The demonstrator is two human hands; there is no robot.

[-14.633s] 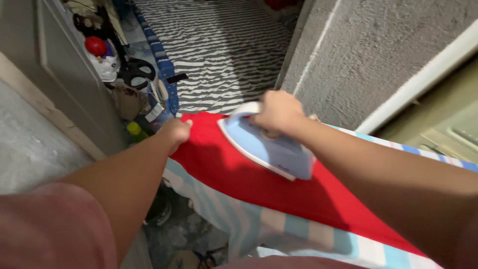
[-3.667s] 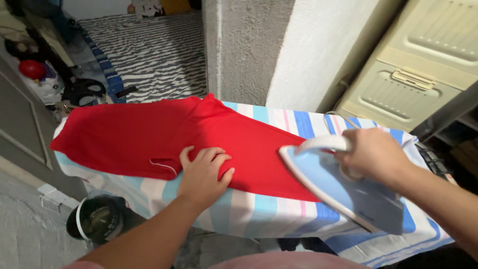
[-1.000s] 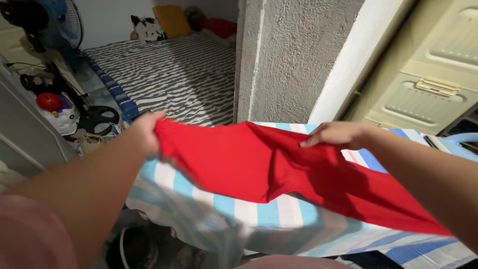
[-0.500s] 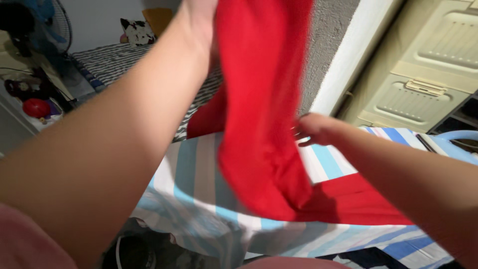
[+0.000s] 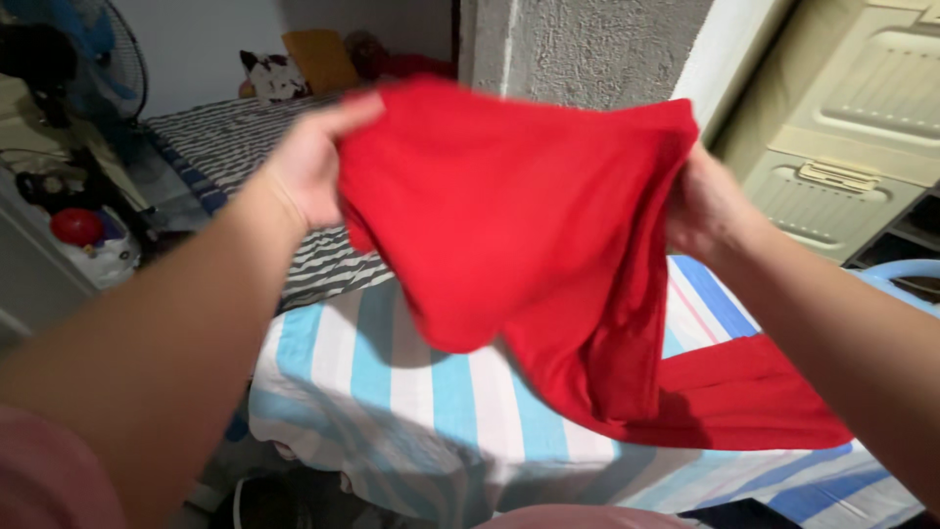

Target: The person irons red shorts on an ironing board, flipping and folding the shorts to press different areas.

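Both hands, left (image 5: 308, 171) and right (image 5: 710, 206), apart, I clamp on red garment (image 5: 519, 235) top edge, lifted spread; lower end trails on striped ironing board (image 5: 392, 392).

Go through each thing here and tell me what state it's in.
Red garment: lifted, spread between both hands, lower end trailing on the board.
Ironing board: striped cover mostly bare.
Left hand: gripping the garment's edge.
Right hand: gripping the other edge.
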